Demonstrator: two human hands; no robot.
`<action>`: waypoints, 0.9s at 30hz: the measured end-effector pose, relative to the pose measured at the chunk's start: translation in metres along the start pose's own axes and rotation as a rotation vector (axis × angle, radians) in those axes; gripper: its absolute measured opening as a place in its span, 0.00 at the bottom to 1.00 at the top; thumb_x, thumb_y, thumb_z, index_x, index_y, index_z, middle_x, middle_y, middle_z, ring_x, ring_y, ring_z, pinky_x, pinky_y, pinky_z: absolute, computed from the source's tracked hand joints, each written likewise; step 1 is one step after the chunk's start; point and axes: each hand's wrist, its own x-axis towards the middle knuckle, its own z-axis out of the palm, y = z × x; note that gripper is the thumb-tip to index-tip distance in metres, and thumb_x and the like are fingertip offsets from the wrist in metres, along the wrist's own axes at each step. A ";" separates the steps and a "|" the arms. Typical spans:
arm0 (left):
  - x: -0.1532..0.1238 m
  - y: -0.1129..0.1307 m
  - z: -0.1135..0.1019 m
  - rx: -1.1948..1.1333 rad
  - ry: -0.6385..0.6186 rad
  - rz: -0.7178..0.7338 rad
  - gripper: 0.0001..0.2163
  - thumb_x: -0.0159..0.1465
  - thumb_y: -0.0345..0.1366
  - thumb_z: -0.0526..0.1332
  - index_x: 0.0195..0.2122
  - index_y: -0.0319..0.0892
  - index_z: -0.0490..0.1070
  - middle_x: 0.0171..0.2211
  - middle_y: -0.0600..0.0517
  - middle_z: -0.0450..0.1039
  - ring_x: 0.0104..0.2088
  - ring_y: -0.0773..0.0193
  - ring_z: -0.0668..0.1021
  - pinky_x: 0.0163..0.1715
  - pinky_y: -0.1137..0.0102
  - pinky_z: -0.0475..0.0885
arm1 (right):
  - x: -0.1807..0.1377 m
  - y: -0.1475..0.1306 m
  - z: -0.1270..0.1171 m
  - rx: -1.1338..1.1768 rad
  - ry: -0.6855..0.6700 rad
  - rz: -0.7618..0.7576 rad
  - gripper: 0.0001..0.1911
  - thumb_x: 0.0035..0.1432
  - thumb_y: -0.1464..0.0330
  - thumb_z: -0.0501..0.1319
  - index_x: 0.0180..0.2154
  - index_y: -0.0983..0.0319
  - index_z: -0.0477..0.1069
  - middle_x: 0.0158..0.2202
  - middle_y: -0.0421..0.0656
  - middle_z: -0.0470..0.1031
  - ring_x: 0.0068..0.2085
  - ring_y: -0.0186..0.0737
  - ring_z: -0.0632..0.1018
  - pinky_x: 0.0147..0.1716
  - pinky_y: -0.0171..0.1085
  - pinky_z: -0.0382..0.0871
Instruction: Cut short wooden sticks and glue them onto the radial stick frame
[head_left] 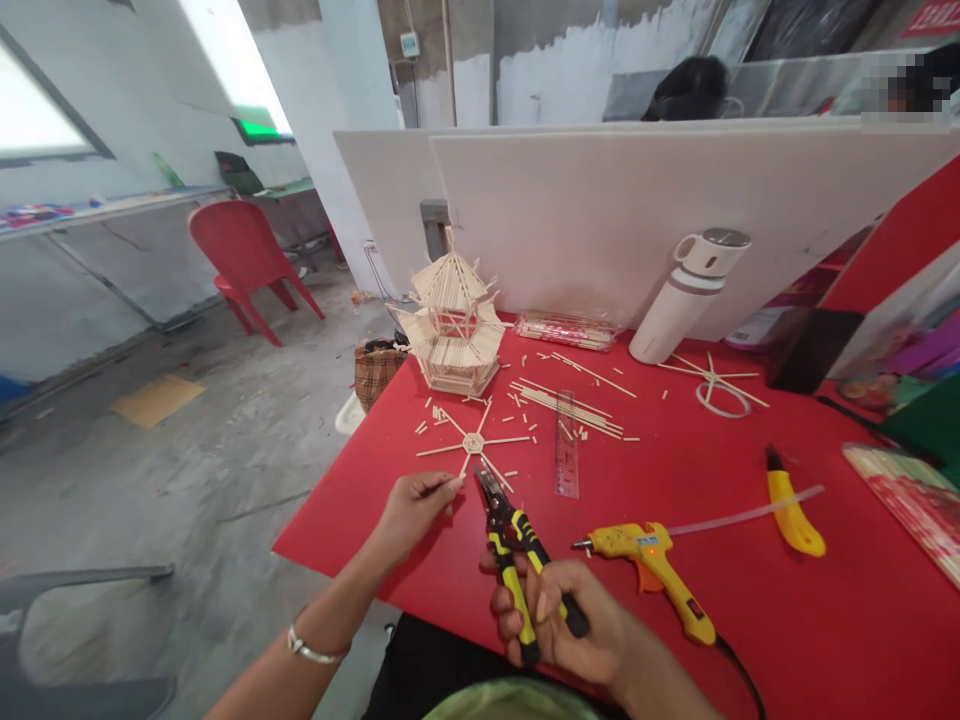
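Observation:
My right hand (564, 615) is closed round the yellow-and-black handles of a pair of cutting pliers (510, 545), whose jaws point up toward my left hand. My left hand (416, 505) pinches a thin wooden stick at its fingertips, right beside the plier jaws. Just beyond lies a star-shaped piece of sticks (474, 441) on the red table (750, 620). A small pavilion model of sticks (454, 325) stands at the table's far left corner.
A yellow glue gun (652, 562) with a glue stick lies right of the pliers, and a yellow utility knife (791, 512) further right. A clear ruler (566, 445), loose sticks (570, 405), a white flask (686, 292), a white divider board (637, 210). Red chair (244, 260) on the floor at left.

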 end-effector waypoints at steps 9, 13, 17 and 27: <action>0.000 -0.016 0.007 0.002 0.006 -0.061 0.19 0.59 0.50 0.63 0.29 0.36 0.75 0.18 0.54 0.66 0.18 0.72 0.63 0.19 0.75 0.57 | 0.000 0.011 -0.012 -0.002 0.028 0.005 0.26 0.35 0.70 0.57 0.42 0.61 0.70 0.35 0.44 0.76 0.38 0.42 0.77 0.45 0.43 0.67; 0.000 -0.018 0.005 0.104 0.076 -0.016 0.17 0.60 0.49 0.61 0.28 0.38 0.76 0.19 0.53 0.69 0.21 0.68 0.69 0.23 0.73 0.62 | -0.013 0.013 -0.008 -0.153 0.075 0.030 0.20 0.33 0.70 0.57 0.35 0.62 0.70 0.32 0.44 0.75 0.34 0.41 0.76 0.37 0.38 0.67; 0.006 -0.019 0.001 0.322 0.210 0.115 0.12 0.60 0.44 0.61 0.31 0.40 0.78 0.27 0.51 0.77 0.29 0.63 0.75 0.31 0.71 0.67 | -0.036 0.014 0.000 -0.816 0.357 -0.003 0.18 0.41 0.69 0.57 0.39 0.61 0.72 0.32 0.42 0.74 0.34 0.40 0.74 0.35 0.37 0.65; 0.011 -0.005 0.006 0.464 0.243 0.319 0.09 0.63 0.38 0.60 0.33 0.42 0.79 0.32 0.50 0.79 0.32 0.64 0.77 0.32 0.72 0.68 | -0.023 0.044 -0.021 -2.104 0.979 -0.653 0.33 0.51 0.66 0.63 0.60 0.62 0.65 0.51 0.52 0.71 0.50 0.54 0.71 0.48 0.48 0.61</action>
